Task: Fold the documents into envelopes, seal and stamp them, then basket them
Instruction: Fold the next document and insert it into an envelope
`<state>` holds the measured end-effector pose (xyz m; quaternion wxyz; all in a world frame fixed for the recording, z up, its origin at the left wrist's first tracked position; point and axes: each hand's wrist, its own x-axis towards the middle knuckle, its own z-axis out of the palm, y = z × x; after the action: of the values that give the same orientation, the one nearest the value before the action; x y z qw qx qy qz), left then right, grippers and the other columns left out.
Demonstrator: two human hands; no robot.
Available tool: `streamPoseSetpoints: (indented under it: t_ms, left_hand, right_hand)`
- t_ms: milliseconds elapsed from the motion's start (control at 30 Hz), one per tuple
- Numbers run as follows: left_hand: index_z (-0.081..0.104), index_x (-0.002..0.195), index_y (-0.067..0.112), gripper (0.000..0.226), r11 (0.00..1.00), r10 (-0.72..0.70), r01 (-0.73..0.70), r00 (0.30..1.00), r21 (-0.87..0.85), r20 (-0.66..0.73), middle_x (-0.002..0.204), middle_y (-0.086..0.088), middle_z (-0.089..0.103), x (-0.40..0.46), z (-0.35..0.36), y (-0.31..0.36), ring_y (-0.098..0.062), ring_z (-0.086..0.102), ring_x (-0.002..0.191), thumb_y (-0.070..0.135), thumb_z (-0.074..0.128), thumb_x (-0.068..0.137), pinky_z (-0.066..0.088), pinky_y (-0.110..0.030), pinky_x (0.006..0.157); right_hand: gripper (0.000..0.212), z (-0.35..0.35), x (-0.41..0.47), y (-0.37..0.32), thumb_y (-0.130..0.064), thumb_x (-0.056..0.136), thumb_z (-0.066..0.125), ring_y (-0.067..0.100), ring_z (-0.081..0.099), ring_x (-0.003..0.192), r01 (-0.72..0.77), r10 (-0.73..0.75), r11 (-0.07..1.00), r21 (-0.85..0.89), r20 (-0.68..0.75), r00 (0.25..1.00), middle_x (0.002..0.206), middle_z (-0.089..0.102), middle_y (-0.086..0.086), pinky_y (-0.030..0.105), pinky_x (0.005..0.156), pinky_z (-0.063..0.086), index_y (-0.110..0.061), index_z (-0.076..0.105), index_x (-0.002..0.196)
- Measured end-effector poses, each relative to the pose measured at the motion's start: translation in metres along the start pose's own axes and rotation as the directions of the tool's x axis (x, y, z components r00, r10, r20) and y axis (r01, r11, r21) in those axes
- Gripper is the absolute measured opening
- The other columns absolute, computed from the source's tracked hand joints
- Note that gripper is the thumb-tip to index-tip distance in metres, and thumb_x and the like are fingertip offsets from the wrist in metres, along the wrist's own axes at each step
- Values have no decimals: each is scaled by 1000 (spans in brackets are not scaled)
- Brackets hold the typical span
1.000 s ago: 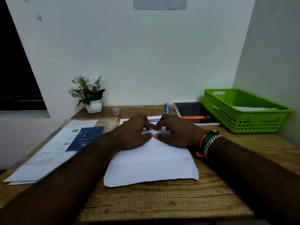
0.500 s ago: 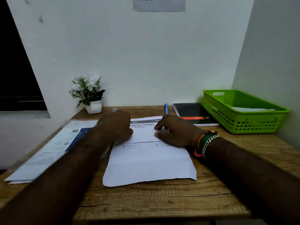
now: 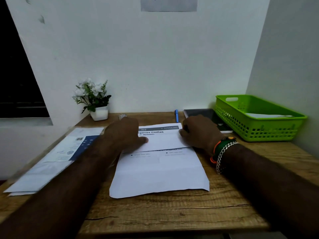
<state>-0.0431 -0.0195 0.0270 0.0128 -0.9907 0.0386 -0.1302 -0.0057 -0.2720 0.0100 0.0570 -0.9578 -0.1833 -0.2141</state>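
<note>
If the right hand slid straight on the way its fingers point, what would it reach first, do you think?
The right hand points leftward across the folded document, so it would probably meet the left hand first; depth between them is hard to judge.

The sign (image 3: 168,4) on the wall reads "mailing area". The document (image 3: 160,163) on the desk shows "922", "Dexterous Hand", "rganize Clothes" and "Workstation"; its smaller print is illegible.

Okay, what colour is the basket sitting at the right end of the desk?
Bright lime green, with perforated sides; the basket shows clearly in the head view, the only one.
</note>
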Motion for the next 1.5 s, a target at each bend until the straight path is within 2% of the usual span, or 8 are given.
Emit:
streamPoseSetpoints:
  t_ms: [133,333,600,733,900,1133,1367,1500]
  left_hand:
    - [45,68,23,58,995,-24,26,999,-96,22,95,-7,64,5,4,-4,-24,62,102,74,74,73,39,-30,68]
    - [57,80,24,49,982,-14,23,999,-188,48,90,7,56,6,6,-8,-18,59,98,68,77,74,50,-35,82]
    - [73,86,30,23,774,114,-313,924,-550,-366,85,17,69,7,5,27,-5,64,86,50,63,87,49,-29,75]
    - [71,80,32,18,806,140,-299,935,-510,-326,82,16,68,12,-1,18,-5,62,80,48,67,87,48,-31,73]
    - [65,70,25,26,862,127,-195,977,-468,-171,75,9,65,16,-6,-32,-5,60,70,41,72,90,49,-33,69]
    - [73,78,14,20,678,105,-178,984,-714,-146,69,3,66,15,-2,-38,-6,56,61,25,73,94,44,-24,57]
    - [76,78,12,18,712,98,-158,987,-684,-126,67,8,67,19,5,-41,5,56,54,21,74,94,41,-25,58]
    - [76,75,17,16,778,90,-129,991,-615,-94,70,6,71,18,11,-42,6,58,54,20,78,90,42,-15,52]
  right_hand:
    - [29,13,-1,-6,-56,88,64,20,60,94,82,-98,977,195,75,992,100,64,0,36,84,51,-29,66,98]
    - [20,10,2,-6,-42,85,77,7,57,76,26,-66,927,375,95,993,84,64,-6,23,67,40,-23,70,85]
    - [13,-11,3,-9,-15,92,73,-8,57,71,94,-81,637,765,-55,995,76,65,-13,12,69,43,-13,67,81]
    - [14,-9,6,-8,-18,91,75,-6,57,73,114,-58,645,756,-100,993,74,65,-14,14,69,42,-18,68,79]
    - [15,-12,6,3,-14,91,75,-9,56,66,67,-10,636,769,-79,997,75,67,-8,7,62,40,-1,71,86]
    - [17,-11,6,7,-11,91,75,-11,56,64,62,19,629,775,-95,995,72,63,-10,5,64,39,4,70,83]
    - [19,-11,5,21,-15,88,79,19,58,63,-122,78,600,791,94,993,68,66,14,31,60,48,2,72,82]
    - [18,-8,3,32,-16,84,82,11,62,55,-176,82,769,614,177,981,62,69,-2,25,56,50,0,74,79]
